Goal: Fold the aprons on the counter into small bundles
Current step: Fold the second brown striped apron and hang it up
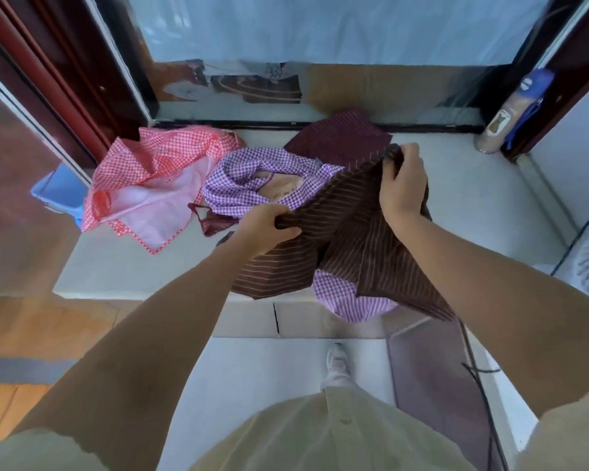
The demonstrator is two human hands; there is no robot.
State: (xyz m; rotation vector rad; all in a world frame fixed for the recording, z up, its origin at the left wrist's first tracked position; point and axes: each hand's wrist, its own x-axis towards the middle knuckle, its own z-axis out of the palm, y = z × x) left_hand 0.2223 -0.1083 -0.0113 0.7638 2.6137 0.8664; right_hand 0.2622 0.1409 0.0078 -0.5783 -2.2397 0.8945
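Head view, looking down at the counter (473,205).

- Left hand (269,229): fingers curled round a bunched edge of the brown striped apron (351,239), at the near-left end of the cloth.
- Right hand (402,185): grips the same apron's edge farther away and to the right, with the thumb on the near face and the fingers wrapped over the top.
- The brown striped apron is stretched between the two hands and lifted off the counter there. The rest drapes down, with one fold lying on the counter near the front edge and another hanging past that edge on the right.
- Purple check apron (252,185): crumpled at mid-counter, just left of the held cloth and touching it. More purple check (351,300) shows beneath the brown cloth and hangs over the near edge. Cannot tell whether it is the same piece.
- Red check apron (150,185): loose heap at far left of the counter, pale lining turned up, touching the purple one.
- Maroon striped apron (340,137): lies flat at the far side against the window frame, partly hidden by the right hand.
- Maroon strap (201,215): looped on the counter just near of the purple heap.
- Bottle (510,113) with a blue cap: upright in the far-right corner, well apart from the aprons.
- Blue tub (58,192): off the left end of the counter.
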